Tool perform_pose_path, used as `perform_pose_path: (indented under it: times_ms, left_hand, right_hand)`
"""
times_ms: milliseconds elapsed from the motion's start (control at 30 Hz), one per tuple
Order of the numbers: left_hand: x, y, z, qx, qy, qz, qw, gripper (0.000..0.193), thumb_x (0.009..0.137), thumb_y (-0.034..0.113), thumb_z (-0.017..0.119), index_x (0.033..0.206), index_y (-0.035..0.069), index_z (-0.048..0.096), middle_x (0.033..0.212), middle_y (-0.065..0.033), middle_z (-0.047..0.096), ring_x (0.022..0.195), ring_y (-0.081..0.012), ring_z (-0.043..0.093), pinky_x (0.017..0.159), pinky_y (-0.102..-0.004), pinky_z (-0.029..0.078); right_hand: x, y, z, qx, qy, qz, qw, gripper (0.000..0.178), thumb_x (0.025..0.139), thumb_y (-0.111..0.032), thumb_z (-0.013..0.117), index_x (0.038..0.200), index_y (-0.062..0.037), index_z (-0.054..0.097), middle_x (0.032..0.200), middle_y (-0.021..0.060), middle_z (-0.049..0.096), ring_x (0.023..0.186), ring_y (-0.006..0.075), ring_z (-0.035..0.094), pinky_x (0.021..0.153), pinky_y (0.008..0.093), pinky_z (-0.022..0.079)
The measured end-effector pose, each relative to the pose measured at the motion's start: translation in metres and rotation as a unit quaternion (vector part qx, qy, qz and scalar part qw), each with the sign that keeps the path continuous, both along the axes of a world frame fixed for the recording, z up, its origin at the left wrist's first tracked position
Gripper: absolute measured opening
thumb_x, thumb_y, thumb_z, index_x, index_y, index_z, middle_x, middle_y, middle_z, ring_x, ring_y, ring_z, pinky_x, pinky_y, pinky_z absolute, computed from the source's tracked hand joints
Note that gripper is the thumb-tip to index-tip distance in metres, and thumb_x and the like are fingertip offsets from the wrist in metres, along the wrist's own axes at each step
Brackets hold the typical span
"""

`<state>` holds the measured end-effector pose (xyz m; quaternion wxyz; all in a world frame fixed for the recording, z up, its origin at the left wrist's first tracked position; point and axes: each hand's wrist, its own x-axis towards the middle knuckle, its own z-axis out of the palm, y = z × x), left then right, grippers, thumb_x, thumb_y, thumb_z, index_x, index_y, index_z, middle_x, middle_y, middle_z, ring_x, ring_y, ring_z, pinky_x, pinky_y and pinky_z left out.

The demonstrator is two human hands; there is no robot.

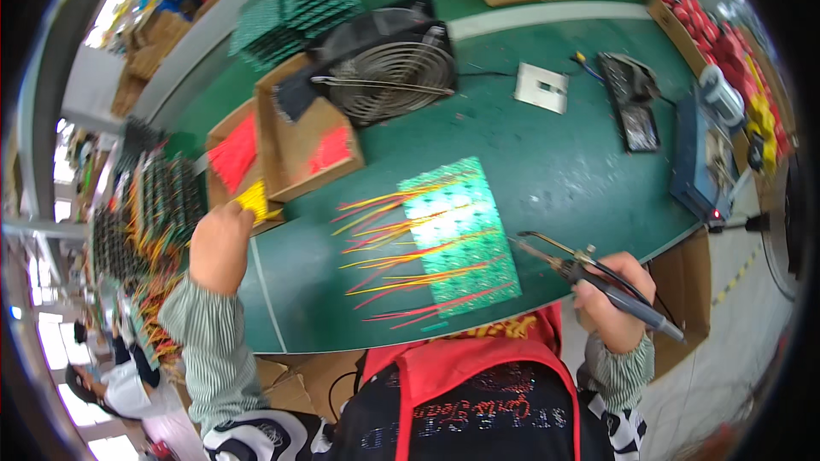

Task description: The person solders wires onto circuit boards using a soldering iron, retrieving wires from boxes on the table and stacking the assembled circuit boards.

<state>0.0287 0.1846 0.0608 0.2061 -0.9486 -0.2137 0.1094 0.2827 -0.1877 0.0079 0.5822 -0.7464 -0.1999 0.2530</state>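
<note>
My left hand (220,243) is at the left of the bench, its fingers pinched on the end of a bunch of short yellow wires (254,200) in a cardboard tray. How many wires are between the fingertips is hidden. In my right hand (617,299) is a soldering iron (619,297) with a dark handle, its tip toward the bench's middle. A thin curved metal tube runs beside the iron's tip. Between my hands lies a green circuit board panel (465,248), with several red and yellow wires (384,252) sticking out from its left side.
Cardboard trays (320,171) with red wires stand beside a black fan (389,77). A blue soldering station (705,154) with a solder spool (722,94) is at the right, near a black holder (629,102) and white plate (541,88). Wired boards (162,196) are stacked far left.
</note>
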Motion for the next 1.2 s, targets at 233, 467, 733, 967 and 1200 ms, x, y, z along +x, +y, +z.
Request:
perform_pose_path:
  times_ms: [233,467,733,967,1200]
  left_hand:
    - [0.001,-0.034,-0.063,0.083,0.107,-0.044,0.990,0.002,0.070,0.009,0.058,0.072,0.010,0.060,0.075,-0.0051,0.056,0.074,-0.0192,0.059,0.055,-0.0307,0.050]
    - [0.040,-0.066,-0.036,-0.025,-0.034,-0.041,0.998,0.002,0.073,0.007,0.061,0.073,0.005,0.060,0.075,-0.0089,0.057,0.072,-0.0255,0.059,0.058,-0.0346,0.050]
    - [0.070,-0.157,-0.037,-0.525,-0.204,-0.038,0.826,0.010,0.075,0.003,0.070,0.081,0.000,0.064,0.075,-0.0128,0.063,0.069,-0.0275,0.062,0.061,-0.0335,0.049]
    - [0.062,-0.169,-0.067,-0.531,-0.187,0.026,0.826,0.009,0.076,0.003,0.069,0.081,-0.002,0.063,0.075,-0.0127,0.062,0.070,-0.0271,0.061,0.062,-0.0334,0.048]
    - [0.057,-0.161,-0.080,-0.576,-0.197,0.066,0.790,0.010,0.078,0.007,0.067,0.081,-0.001,0.062,0.075,-0.0115,0.061,0.068,-0.0256,0.059,0.061,-0.0336,0.048]
  right_hand:
    - [0.002,0.001,0.001,0.023,-0.079,0.035,0.996,0.020,0.070,-0.008,0.074,0.084,0.0005,0.062,0.067,0.0042,0.063,0.059,0.0079,0.060,0.055,0.0218,0.046]
    - [0.002,-0.012,-0.006,0.023,-0.104,0.042,0.993,0.021,0.069,-0.008,0.074,0.084,0.0003,0.062,0.068,0.0040,0.063,0.059,0.0087,0.061,0.055,0.0218,0.046]
    - [-0.005,-0.020,0.005,0.030,-0.141,0.124,0.982,0.020,0.068,-0.010,0.075,0.083,-0.0027,0.063,0.067,0.0064,0.065,0.055,0.0131,0.063,0.051,0.0237,0.047]
    - [-0.029,-0.013,-0.007,0.047,-0.104,0.160,0.981,0.019,0.067,-0.009,0.075,0.079,-0.0028,0.063,0.064,0.0055,0.064,0.052,0.0129,0.062,0.048,0.0240,0.046]
    - [-0.037,0.000,-0.017,0.050,-0.099,0.164,0.980,0.017,0.068,-0.007,0.073,0.078,0.0001,0.062,0.062,0.0070,0.064,0.053,0.0128,0.062,0.048,0.0250,0.046]
